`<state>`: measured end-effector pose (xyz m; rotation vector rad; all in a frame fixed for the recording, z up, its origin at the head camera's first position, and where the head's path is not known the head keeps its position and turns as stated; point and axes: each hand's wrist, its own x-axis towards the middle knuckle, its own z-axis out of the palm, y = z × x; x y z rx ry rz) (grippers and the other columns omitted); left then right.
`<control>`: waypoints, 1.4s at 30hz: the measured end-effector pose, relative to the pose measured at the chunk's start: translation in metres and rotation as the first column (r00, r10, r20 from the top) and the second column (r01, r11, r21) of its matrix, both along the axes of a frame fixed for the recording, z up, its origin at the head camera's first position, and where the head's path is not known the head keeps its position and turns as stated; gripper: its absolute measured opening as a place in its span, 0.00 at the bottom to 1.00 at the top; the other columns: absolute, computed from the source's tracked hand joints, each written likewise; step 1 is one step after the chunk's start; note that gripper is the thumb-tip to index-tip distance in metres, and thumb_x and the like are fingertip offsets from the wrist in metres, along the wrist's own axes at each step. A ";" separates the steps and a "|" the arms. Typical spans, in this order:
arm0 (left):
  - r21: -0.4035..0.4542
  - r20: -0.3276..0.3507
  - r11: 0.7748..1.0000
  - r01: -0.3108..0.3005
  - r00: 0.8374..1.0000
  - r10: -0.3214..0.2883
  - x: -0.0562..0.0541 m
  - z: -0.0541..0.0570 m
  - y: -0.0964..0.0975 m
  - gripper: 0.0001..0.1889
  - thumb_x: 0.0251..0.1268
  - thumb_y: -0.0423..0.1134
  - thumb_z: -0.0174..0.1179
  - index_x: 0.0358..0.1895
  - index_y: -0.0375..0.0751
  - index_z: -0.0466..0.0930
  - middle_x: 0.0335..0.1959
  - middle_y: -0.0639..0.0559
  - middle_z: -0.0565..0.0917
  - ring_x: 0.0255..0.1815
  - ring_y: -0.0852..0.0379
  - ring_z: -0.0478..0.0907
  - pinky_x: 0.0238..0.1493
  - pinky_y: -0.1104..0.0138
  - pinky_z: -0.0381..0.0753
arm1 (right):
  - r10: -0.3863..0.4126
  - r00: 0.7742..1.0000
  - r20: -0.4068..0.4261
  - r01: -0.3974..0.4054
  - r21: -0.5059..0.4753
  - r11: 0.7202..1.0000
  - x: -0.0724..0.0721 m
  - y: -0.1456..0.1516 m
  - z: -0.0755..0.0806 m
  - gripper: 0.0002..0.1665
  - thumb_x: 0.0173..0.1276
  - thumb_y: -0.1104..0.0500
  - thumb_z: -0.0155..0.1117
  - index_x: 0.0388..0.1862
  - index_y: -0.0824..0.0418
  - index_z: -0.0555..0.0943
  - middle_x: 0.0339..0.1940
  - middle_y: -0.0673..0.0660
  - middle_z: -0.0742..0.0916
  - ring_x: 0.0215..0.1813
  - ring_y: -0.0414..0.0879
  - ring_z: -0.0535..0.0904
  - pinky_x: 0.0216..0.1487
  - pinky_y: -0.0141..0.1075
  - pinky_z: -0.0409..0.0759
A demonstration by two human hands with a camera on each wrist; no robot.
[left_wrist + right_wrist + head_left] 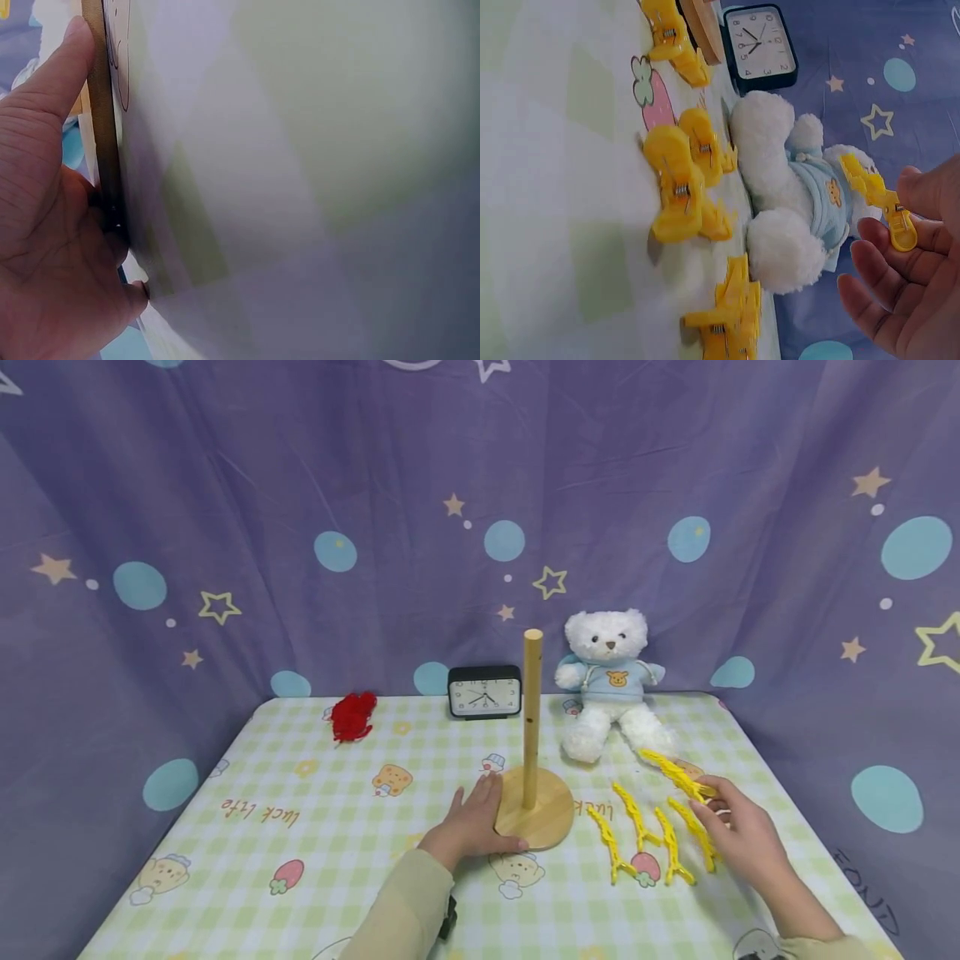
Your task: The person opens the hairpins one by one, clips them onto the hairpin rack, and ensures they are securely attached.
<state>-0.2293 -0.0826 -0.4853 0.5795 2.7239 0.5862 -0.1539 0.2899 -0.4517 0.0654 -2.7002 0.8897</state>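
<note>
A wooden stand, with a round base (551, 818) and an upright post (532, 718), stands near the table's middle. My left hand (472, 822) grips the left edge of its base, thumb at the near rim and fingers at the far side. In the left wrist view, the thumb (56, 75) lies along the base's rim. My right hand (738, 831) pinches a long yellow spring clip (675, 774) by one end, held up over the table. Several more yellow clips (670, 852) lie below and left of that hand. Their metal springs show in the right wrist view.
Behind the clips sits a white teddy bear (617, 681) in a blue top. A black alarm clock (484, 692) stands at the back behind the post. Toward the back left lies a red stringy bundle (352, 717). A purple curtain (420, 468) hangs behind the checked tablecloth (247, 877).
</note>
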 end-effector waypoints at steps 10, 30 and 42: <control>-0.006 -0.003 1.000 -0.001 1.000 0.001 -0.001 -0.001 0.000 0.61 0.52 0.68 0.65 0.78 0.33 0.43 0.79 0.41 0.46 0.79 0.47 0.41 0.75 0.46 0.38 | 0.085 0.978 -0.190 -0.083 0.016 0.996 -0.012 -0.020 -0.002 0.20 0.68 0.63 0.64 0.58 0.58 0.77 0.35 0.51 0.83 0.31 0.37 0.73 0.29 0.33 0.76; -0.007 -0.016 1.000 0.003 1.000 -0.003 0.001 0.000 0.000 0.61 0.52 0.68 0.65 0.78 0.34 0.43 0.79 0.40 0.46 0.79 0.47 0.42 0.75 0.45 0.38 | 0.141 0.989 -0.055 -0.143 -0.038 0.989 -0.024 -0.057 -0.007 0.17 0.73 0.59 0.60 0.60 0.55 0.76 0.13 0.47 0.67 0.15 0.39 0.59 0.17 0.33 0.63; -0.018 -0.019 1.000 0.007 1.000 -0.007 0.001 0.000 0.000 0.62 0.51 0.69 0.64 0.78 0.34 0.42 0.79 0.40 0.46 0.79 0.47 0.42 0.75 0.46 0.39 | 0.154 0.988 -0.030 -0.156 -0.071 0.985 -0.039 -0.081 -0.022 0.16 0.74 0.60 0.58 0.59 0.52 0.78 0.13 0.46 0.66 0.15 0.38 0.59 0.19 0.33 0.64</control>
